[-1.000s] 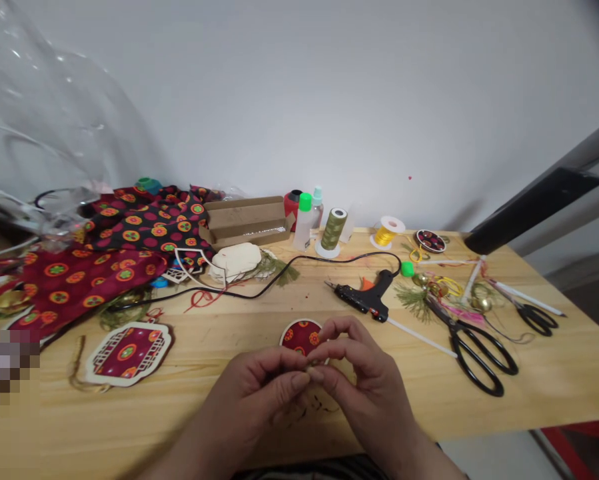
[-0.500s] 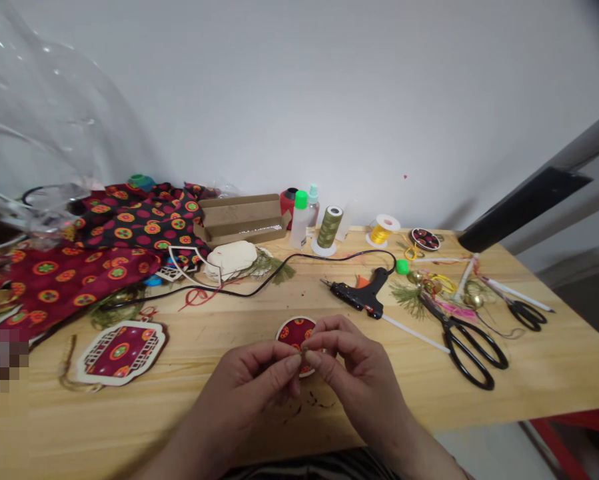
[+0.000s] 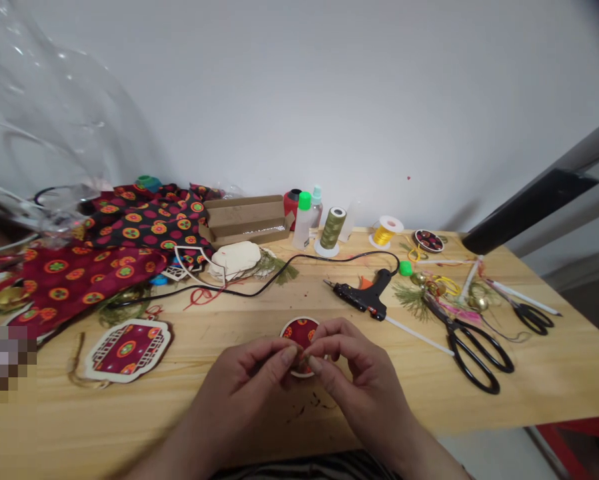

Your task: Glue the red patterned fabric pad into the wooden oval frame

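My left hand [image 3: 256, 380] and my right hand [image 3: 356, 373] meet fingertip to fingertip over the front of the table. Both are closed in a pinch, and whatever small thing sits between the fingers is mostly hidden. Right behind and under them lies a round pendant [image 3: 299, 330] with dark red patterned fabric and a pale rim, partly covered by my fingers. Dark scraps [image 3: 312, 403] are scattered on the wood just below. Left of my hands rests a larger pale-framed ornament [image 3: 128, 350] with red fabric and lattice sides.
A black glue gun [image 3: 364, 293] lies behind my right hand, its cord running left. Black scissors [image 3: 472, 347] and a second pair [image 3: 532, 317] lie to the right. Patterned fabric [image 3: 94, 273], a cardboard box [image 3: 246, 220], an olive thread spool [image 3: 333, 230] and a yellow spool [image 3: 385, 232] stand farther back.
My fingertips have drawn slightly apart, the pinch still closed on both hands. The whole view has shifted a little, so the table's things appear slightly farther right.
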Available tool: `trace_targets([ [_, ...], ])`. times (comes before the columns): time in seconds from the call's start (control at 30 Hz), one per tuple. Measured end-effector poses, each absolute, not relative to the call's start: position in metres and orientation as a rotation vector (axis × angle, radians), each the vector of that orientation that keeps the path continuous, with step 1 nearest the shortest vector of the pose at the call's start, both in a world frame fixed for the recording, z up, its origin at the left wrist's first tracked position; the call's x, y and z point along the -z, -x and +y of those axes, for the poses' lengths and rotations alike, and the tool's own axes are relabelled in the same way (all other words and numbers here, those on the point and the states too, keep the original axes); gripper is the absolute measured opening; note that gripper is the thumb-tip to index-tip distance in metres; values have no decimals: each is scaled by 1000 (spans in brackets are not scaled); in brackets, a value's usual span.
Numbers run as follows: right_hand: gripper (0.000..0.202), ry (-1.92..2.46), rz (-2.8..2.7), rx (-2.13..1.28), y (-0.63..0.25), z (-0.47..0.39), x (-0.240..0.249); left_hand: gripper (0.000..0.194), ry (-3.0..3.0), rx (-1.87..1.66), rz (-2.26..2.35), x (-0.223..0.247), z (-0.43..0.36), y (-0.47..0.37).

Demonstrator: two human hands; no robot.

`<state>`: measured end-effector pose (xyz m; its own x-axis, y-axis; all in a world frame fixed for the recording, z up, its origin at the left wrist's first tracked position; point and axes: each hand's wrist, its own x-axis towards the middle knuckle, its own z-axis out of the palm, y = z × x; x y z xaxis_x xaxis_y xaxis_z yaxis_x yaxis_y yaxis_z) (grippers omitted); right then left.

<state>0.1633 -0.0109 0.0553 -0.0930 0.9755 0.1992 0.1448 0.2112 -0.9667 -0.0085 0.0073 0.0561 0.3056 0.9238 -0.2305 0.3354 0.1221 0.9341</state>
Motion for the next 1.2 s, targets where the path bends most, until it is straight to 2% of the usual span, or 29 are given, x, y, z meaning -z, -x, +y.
trace_targets([
  [0.13, 13, 1083, -1579, -1089, -164, -15, -59, 28, -2076, -670, 1738, -46, 27, 42],
  [0.23, 7, 1020, -1710, -1174, -161, -18, -58, 39, -2237, -268, 2158, -47, 42, 61],
  [0.33, 8, 969, -1780, -1244, -153, -20, -53, 45, -2206, 6, 2254, -55, 51, 66],
  [0.47, 12, 961, -1995, -1171, -140, -18, -46, 47, -2193, 91, 2212, -52, 58, 66],
  [0.6, 22, 1057, -2234, -977, -132, -13, -45, 46, -2145, 44, 2243, -43, 62, 69],
  [0.7, 29, 1157, -2213, -774, -132, -11, -42, 41, -2104, -42, 2216, -46, 63, 70],
  [0.87, 17, 1224, -1912, -826, -142, -10, -32, 27, -2039, -433, 2006, -61, 58, 69],
  [1.0, 13, 1191, -1692, -939, -150, -7, -33, 25, -1529, -900, 1612, -69, 48, 57],
  [1.1, 11, 1173, -1517, -935, -155, -4, -38, 24, -1083, -893, 1353, -71, 39, 41],
  [1.2, 20, 1192, -1441, -895, -160, -1, -41, 22, -850, -878, 1186, -72, 32, 26],
])
